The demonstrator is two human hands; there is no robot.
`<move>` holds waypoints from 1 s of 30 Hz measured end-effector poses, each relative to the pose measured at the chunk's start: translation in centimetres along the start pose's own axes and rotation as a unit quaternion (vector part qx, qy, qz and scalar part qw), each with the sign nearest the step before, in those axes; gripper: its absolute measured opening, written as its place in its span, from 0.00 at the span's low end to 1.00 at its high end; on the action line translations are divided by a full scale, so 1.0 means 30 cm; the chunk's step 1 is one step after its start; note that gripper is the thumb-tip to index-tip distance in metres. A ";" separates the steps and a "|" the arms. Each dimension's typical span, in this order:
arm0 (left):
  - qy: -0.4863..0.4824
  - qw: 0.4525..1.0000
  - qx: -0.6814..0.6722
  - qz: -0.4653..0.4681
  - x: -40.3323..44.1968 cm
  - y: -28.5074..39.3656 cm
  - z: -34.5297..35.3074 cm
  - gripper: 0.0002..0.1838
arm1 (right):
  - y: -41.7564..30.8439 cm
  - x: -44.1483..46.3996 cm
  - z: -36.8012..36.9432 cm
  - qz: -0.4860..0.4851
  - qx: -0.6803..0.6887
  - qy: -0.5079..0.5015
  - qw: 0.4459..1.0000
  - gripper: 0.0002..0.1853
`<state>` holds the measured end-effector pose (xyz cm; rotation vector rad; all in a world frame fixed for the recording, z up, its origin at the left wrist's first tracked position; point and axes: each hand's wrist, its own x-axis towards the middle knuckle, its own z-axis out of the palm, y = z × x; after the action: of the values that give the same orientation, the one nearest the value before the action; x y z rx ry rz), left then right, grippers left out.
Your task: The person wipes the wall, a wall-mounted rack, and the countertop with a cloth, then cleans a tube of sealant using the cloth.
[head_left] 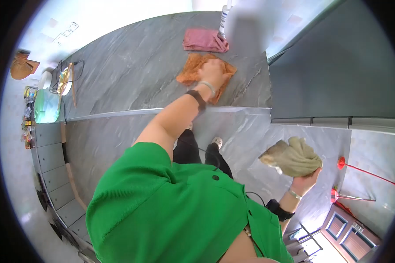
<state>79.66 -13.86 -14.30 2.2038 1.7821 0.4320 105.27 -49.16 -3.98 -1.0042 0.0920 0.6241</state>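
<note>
"Fingers on the left hand (213, 74) are pressing the orange cloth (191, 70) onto the counter (136, 65); blur's hiding how far they're spreading."

"Yep, and the right hand (305, 182) is gripping the green cloth (296, 158), fingers mostly hiding. IMO flat, even pressure is beating bunching."

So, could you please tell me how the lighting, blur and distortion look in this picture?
Head view: wall glaring near-white behind the countertop; head view: left hand slightly soft on the orange cloth; head view: strong fisheye bend, far edge bowed, corners black.
</note>
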 end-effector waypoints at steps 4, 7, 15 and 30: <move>-0.104 0.982 0.085 -0.132 0.137 -0.185 0.122 0.42 | 0.034 -0.028 0.035 0.040 -0.007 -0.005 0.999 0.26; -0.136 0.986 -0.087 -0.028 0.249 -0.313 0.219 0.28 | 0.056 -0.039 0.039 0.014 -0.025 0.037 0.999 0.25; 0.012 0.994 0.039 0.106 0.671 -0.407 0.088 0.23 | 0.173 -0.311 0.533 -0.110 -0.071 0.120 0.984 0.26; -0.225 0.788 -0.572 -0.035 -0.052 -0.967 -0.737 0.25 | 0.521 -0.625 1.064 -0.103 -0.197 -0.450 0.865 0.42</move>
<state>44.58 -8.93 -5.47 1.1953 0.8869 0.6572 74.97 -25.74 8.23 -0.9998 -0.9960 0.8789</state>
